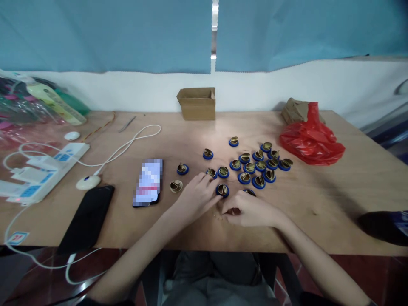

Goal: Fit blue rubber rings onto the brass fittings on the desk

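My left hand [198,194] rests on the table, with thumb and fingertips closed about the edge of a round blue-rimmed piece [222,190] that has a tilted gold-coloured flap. Its fingers partly cover a similar blue-rimmed piece [211,173] just behind. Close to the table's front, my right hand [250,210] is curled with thumb and forefinger pinched together; what lies between the tips is too small to name. Tiny pale bits [217,217] lie beside those fingertips. Several more blue-rimmed pieces [249,168] are spread behind my hands. A pale-rimmed piece [176,185] sits left of my left hand.
A lit phone [148,182], a dark phone [87,219] and a white power strip [47,172] with cables lie to the left. An open cardboard box [198,104] stands at the back. On the right are a red plastic bag [312,142] and a dark bottle [382,225].
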The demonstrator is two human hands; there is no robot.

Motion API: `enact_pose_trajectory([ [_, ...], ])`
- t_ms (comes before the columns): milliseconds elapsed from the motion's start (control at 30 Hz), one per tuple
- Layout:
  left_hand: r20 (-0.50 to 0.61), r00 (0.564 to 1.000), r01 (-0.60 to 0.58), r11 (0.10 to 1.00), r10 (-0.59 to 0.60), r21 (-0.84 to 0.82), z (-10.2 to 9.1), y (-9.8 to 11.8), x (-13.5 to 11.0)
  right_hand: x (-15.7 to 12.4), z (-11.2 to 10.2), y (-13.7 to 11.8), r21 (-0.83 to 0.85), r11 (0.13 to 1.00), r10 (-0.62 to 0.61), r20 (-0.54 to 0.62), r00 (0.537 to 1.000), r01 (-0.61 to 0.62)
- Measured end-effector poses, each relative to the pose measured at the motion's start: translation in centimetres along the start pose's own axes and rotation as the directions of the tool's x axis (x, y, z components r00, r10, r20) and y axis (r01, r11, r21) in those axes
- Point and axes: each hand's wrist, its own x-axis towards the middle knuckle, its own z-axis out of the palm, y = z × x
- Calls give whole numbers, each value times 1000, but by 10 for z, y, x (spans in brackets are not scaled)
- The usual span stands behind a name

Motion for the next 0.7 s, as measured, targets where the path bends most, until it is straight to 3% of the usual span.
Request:
enact_pose_trajectory([
  [100,103,994,-47,998,43,42,5,6,17,0,0,0,5,1000,17,-8,1000,-17],
  [200,127,989,-74,997,71,19,8,2,25,-2,0,0,0,1000,11,-32,999,-11],
  [367,-39,999,-11,967,1,-253,15,-9,20,-5,0,0,-2,998,68,-188,980,-70],
  [433,-112,992,2,918,-51,-398,19,-11,16,-5,-2,0,28,995,101,-337,936,-98],
  [533,-234,966,-28,856,-109,-516,25,-11,13,-4,-4,0,125,981,192,-527,828,-148],
  [600,-302,942,-44,835,-149,-549,26,-9,13,-2,-4,-1,185,971,232,-563,793,-152],
  [700,-356,907,-52,782,-223,-621,24,-4,13,1,1,-1,233,961,256,-564,785,-146],
])
